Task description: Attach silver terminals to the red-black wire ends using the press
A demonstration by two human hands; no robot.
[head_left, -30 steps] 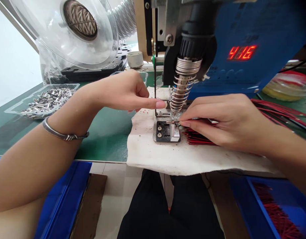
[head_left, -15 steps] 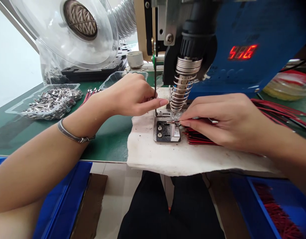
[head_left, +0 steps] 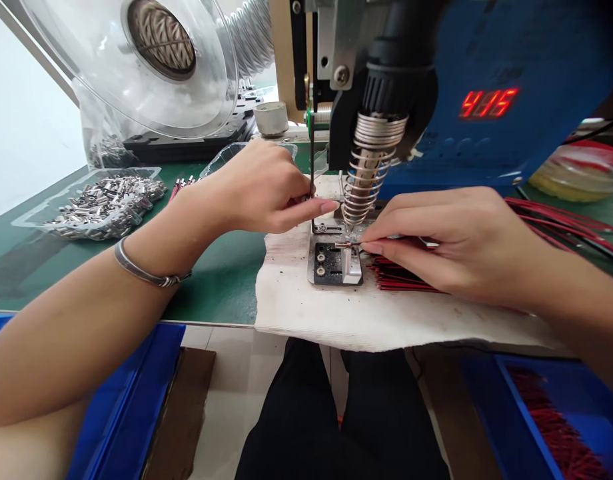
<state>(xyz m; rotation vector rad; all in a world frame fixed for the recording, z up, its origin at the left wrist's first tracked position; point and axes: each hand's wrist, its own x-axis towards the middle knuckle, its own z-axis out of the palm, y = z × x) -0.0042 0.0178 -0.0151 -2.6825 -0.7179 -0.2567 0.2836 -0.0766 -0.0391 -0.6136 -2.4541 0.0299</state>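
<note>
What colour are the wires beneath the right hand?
The wires are red and black; head view.

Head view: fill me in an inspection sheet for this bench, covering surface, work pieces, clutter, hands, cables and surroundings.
Surface: green table, white cloth over part of it; dark specks on the cloth.
Work pieces: small metal piece at the fixture, below the spring-wrapped tool; red and black wires by the right hand.
Clutter: clear tray heaped with metal parts.
Left hand: fingers curled by the upright rod, thumb extended; grip hidden.
Right hand: finger and thumb pinch what looks like a thin lead beside the metal piece.
Cables: dark cable, far right.
Surroundings: blue machine, red digits lit; clear hood; blue bins below.
</note>
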